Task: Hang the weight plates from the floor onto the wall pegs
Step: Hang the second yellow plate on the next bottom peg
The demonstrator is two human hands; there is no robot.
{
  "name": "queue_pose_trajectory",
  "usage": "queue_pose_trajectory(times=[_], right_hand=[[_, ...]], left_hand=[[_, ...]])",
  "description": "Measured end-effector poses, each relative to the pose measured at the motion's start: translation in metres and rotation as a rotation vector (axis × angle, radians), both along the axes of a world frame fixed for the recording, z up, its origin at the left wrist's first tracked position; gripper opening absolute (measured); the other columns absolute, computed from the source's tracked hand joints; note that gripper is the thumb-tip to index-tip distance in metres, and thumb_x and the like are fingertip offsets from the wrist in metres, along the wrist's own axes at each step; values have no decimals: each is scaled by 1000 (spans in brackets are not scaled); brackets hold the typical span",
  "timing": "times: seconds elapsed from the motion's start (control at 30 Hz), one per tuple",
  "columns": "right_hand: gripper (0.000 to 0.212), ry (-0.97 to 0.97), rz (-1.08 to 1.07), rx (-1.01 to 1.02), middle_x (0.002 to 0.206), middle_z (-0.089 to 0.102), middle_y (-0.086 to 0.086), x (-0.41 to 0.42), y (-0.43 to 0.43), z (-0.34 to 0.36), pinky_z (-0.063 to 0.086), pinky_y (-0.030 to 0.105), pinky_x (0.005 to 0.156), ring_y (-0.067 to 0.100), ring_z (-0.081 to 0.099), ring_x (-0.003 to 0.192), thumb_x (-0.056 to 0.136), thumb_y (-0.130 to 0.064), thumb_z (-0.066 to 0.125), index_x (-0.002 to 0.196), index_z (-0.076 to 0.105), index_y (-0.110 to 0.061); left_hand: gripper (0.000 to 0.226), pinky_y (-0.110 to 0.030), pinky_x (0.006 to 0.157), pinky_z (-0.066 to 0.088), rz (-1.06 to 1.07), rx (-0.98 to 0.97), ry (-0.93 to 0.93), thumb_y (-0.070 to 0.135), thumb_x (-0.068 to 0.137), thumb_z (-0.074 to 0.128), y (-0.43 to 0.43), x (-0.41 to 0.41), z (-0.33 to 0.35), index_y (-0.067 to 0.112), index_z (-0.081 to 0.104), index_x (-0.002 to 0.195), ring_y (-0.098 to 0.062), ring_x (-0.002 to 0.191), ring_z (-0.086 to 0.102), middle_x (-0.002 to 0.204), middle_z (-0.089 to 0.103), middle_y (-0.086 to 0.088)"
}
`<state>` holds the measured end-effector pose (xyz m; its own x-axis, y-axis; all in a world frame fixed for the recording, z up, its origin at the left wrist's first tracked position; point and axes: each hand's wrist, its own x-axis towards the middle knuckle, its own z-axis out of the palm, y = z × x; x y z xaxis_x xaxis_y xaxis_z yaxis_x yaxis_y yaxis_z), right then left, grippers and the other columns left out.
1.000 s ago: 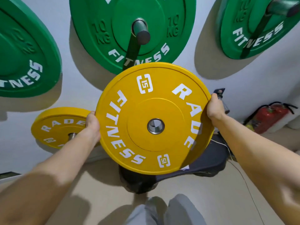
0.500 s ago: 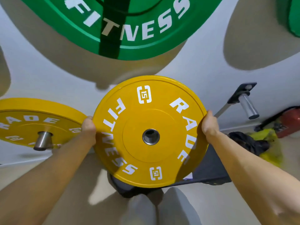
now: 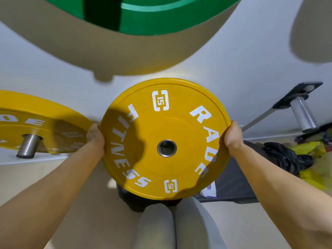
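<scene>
Yellow and marked RADE FITNESS and 15, the weight plate [image 3: 165,139] was held up off the floor [image 3: 89,198] near the wall [image 3: 233,60], the left hand [image 3: 95,137] and right hand [image 3: 233,137] gripping its side edges, with a hung yellow plate [image 3: 36,123] just beside its left edge and a bare peg [image 3: 302,115] apart on the right.

1. Middle plate [image 3: 161,126]: yellow, with white "RADE FITNESS" lettering, two white "15" badges and a silver hub [image 3: 158,148].
2. Left plate [image 3: 27,112]: yellow too, with white letters, partly shadowed.
3. Top plate [image 3: 161,20]: green, with a paler green ring and a dark band.
4. Right peg [image 3: 302,114]: silver, on a black bracket [image 3: 298,92]. Left peg [image 3: 27,147] silver as well.
5. Wall [image 3: 251,60] pale grey, floor [image 3: 89,212] beige.
6. Trousers [image 3: 158,225] light grey. To the right, two bags — black bag [image 3: 287,159], yellow bag [image 3: 309,149].
</scene>
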<state>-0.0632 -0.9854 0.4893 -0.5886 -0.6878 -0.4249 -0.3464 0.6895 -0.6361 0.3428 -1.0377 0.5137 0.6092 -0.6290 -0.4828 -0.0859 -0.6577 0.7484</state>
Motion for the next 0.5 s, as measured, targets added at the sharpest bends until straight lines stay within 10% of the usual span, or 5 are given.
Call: queue_pose_trajectory(times=[0.5], right_hand=[[27,66,-218,-12,127,52,26,19,6,-6,40,55,103,46,50,117,106,-12,20,107,45,-3]], left_hand=[[28,-29,70,38,277,-73,11,16,102,31,19,-15,-22,18,46,78,-21,79,48,90,56,-9]])
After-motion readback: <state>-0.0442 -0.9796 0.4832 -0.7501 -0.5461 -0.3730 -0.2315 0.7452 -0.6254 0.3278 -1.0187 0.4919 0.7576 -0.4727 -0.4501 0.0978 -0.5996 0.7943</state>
